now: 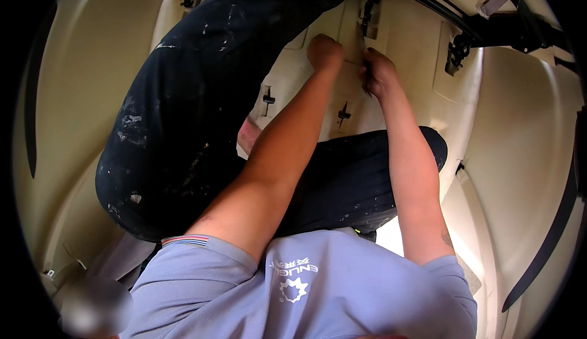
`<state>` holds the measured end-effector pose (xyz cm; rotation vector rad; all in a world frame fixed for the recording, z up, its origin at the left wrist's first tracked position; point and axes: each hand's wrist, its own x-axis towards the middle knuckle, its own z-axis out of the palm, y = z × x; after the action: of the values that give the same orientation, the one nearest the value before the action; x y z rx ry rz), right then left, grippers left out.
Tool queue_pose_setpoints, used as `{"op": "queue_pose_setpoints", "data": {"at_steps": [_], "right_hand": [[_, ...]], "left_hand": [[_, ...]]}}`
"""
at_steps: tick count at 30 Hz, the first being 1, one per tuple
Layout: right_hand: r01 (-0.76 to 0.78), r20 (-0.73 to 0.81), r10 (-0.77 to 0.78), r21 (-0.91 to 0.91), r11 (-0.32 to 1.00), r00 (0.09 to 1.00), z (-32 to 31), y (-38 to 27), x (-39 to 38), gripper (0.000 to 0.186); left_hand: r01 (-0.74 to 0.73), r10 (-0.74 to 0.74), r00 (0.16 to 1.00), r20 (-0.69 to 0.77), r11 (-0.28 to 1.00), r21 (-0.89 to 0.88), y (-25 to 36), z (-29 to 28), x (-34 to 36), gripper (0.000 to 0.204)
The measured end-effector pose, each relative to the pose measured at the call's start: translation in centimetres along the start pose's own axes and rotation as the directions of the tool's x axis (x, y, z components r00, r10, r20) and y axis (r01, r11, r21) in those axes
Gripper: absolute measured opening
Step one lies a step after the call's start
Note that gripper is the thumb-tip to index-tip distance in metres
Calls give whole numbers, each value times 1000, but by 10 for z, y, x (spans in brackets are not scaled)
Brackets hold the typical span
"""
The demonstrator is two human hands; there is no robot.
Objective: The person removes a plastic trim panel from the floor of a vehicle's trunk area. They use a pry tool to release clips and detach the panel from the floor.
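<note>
My right hand (379, 73) is closed around a slim tool with a dark handle (367, 76). A thin, pale tip points up from it toward a black metal bracket (369, 21) on the cream panel (318, 88); its exact kind is too small to make out. Just to the left, my left hand (325, 53) is curled into a fist close to the panel. Its fingers are turned away, so anything inside them is hidden. A gap separates my hands.
Black fittings sit in slots, one (268, 99) left of my forearms and another (344, 114) between them. Further right is a black bracket (455, 55), below a black frame bar (501, 30). My bent, paint-marked trouser leg (177, 94) fills the left. Curved cream walls (526, 125) surround me.
</note>
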<state>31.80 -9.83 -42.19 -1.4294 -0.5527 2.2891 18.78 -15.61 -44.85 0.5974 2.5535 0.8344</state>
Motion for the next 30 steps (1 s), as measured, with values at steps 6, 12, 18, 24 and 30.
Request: {"op": "queue_pose_setpoints", "data": {"at_steps": [6, 12, 18, 24, 30], "right_hand": [[-164, -11, 173, 276, 947, 985, 20, -14, 37, 8], [-74, 14, 73, 126, 989, 997, 14, -6, 36, 9], [86, -8, -88, -117, 989, 996, 3, -6, 35, 8], [13, -42, -11, 57, 998, 999, 32, -7, 30, 11], [22, 37, -19, -89, 996, 999, 10, -9, 54, 18]], "left_hand": [[19, -30, 998, -63, 985, -169, -2, -4, -10, 13], [9, -37, 993, -113, 970, -242, 5, -6, -18, 18], [35, -32, 999, 16, 974, -225, 14, -7, -75, 33], [309, -208, 943, 258, 835, -456, 22, -6, -79, 48], [192, -89, 948, 305, 926, -324, 53, -43, -76, 30]]}}
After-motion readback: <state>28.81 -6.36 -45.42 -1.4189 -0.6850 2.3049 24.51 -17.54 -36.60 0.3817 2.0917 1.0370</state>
